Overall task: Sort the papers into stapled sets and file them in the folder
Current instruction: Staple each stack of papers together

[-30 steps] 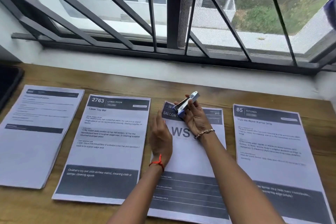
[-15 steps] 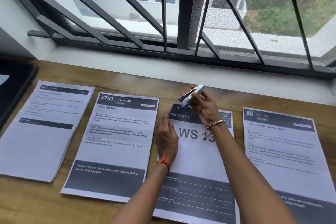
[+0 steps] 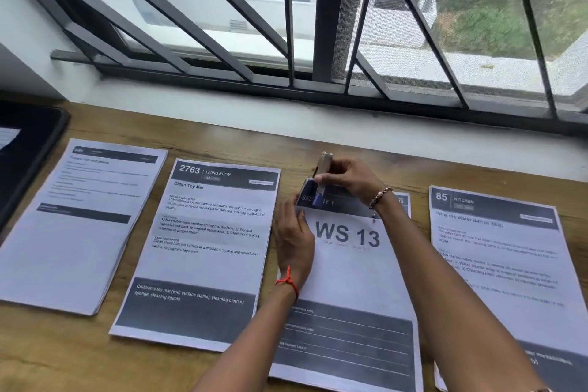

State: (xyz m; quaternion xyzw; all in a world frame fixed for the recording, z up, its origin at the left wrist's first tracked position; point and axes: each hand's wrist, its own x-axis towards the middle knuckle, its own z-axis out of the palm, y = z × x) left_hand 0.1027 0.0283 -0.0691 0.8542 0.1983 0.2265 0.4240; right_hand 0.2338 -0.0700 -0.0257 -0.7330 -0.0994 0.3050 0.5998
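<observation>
Wooden desk [image 3: 222, 143] holds four sorted piles, and at the eleven-o'clock corner of the WS 13 set [image 3: 350, 277], lying toward five o'clock, the right hand [image 3: 353, 178] clasps the stapler [image 3: 321, 178] while the left hand [image 3: 294, 242] presses flat, so stapling seems midway, filing untouched.

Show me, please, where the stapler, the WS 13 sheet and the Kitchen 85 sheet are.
stapler [image 3: 325, 165]: head view, on its metal upper end.
WS 13 sheet [image 3: 348, 277]: head view, on the blank white middle.
Kitchen 85 sheet [image 3: 496, 251]: head view, on its text block.
</observation>
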